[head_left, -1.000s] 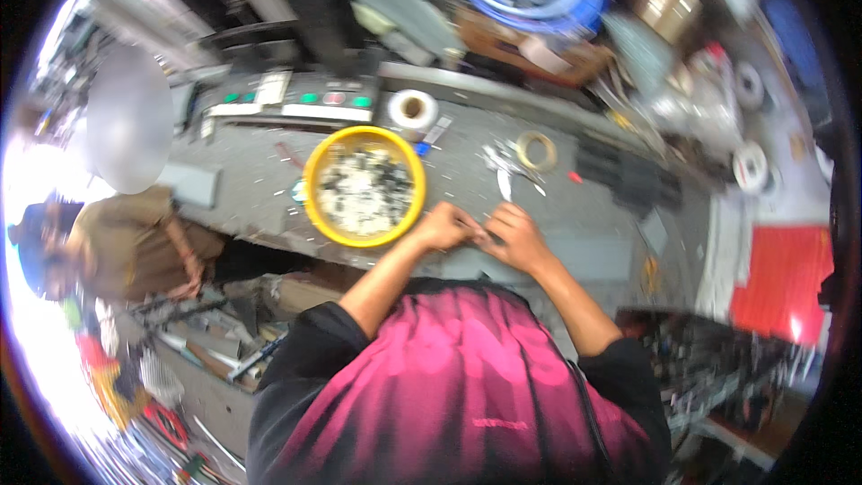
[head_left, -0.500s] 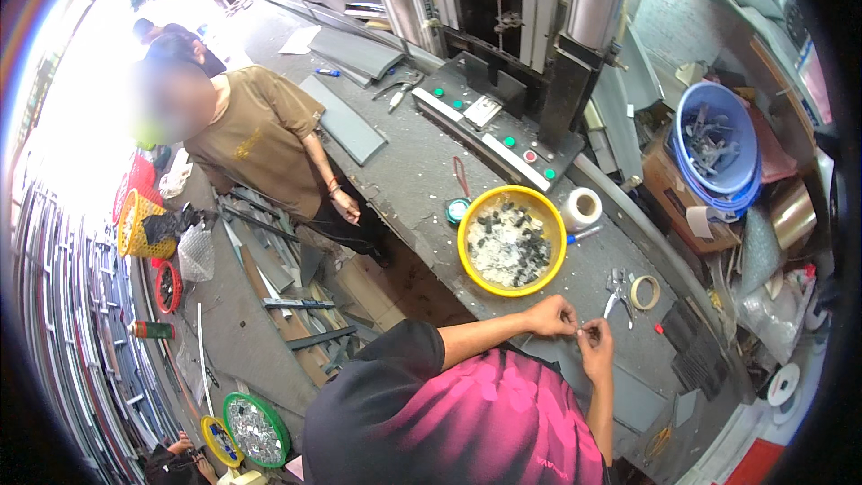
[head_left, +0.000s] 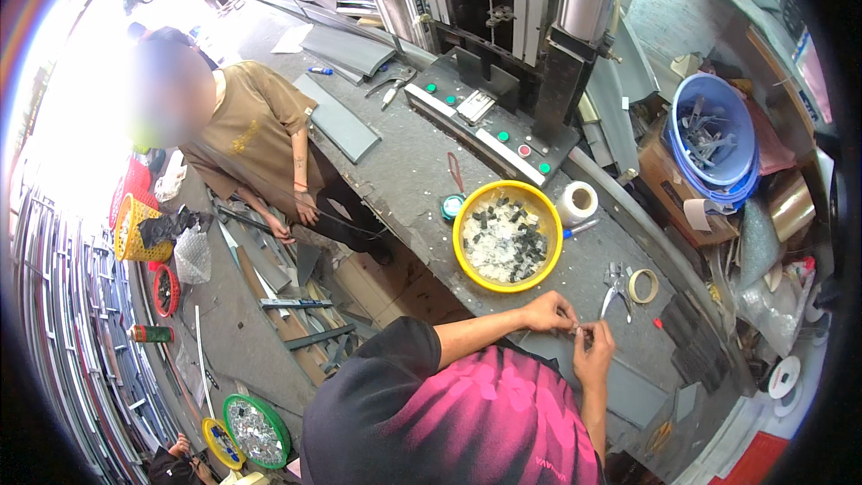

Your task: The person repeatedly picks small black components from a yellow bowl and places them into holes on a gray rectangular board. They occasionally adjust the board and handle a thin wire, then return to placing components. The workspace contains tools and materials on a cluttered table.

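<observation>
The left hand (head_left: pixel 549 312) and right hand (head_left: pixel 593 349) are pinching a bit (head_left: pixel 575 330), maybe risking a drop because it looks so tiny.

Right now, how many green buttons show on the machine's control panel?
4: one green button and another toward the upper-left end of the control panel, one left and one right of the red button. The pale piece mid-panel could hide more.

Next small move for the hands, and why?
I'd probably steady the left hand and let the right hand adjust its pinch: the two nearly meet, apparently on something too small to identify, near the yellow bowl.
</observation>
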`<action>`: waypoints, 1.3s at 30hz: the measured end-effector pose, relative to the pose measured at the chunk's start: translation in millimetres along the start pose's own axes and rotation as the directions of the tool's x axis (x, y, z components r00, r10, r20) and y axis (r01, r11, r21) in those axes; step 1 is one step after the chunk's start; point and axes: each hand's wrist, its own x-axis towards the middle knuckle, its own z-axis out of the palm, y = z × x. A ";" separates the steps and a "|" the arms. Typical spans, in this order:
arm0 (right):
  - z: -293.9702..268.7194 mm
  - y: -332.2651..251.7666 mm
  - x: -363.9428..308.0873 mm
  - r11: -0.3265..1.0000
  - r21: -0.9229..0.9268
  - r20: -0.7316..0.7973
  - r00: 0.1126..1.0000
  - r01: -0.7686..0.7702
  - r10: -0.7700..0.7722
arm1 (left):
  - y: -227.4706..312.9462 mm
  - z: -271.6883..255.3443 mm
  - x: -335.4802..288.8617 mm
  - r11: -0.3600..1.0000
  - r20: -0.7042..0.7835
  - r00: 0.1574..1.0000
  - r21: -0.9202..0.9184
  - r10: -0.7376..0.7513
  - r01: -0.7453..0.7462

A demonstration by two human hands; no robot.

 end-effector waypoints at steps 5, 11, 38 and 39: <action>-0.1 3.6 -2.3 0.982 -0.142 -0.030 0.992 -0.123 0.120 | 9.3 -3.8 0.6 0.893 -0.127 0.982 0.445 0.141 -0.070; -8.5 12.0 -7.4 0.999 -0.008 0.072 0.997 -0.042 0.042 | 16.1 14.8 -2.1 0.801 -0.130 0.977 0.596 0.170 -0.060; 15.5 18.9 -6.7 0.951 0.184 -0.083 0.960 -0.248 0.266 | 17.6 12.3 7.6 0.932 -0.147 0.979 0.354 0.140 -0.080; 15.3 22.6 -6.4 0.939 0.210 -0.081 0.953 -0.271 0.293 | 20.6 12.8 7.1 0.895 -0.126 0.979 0.437 0.162 -0.091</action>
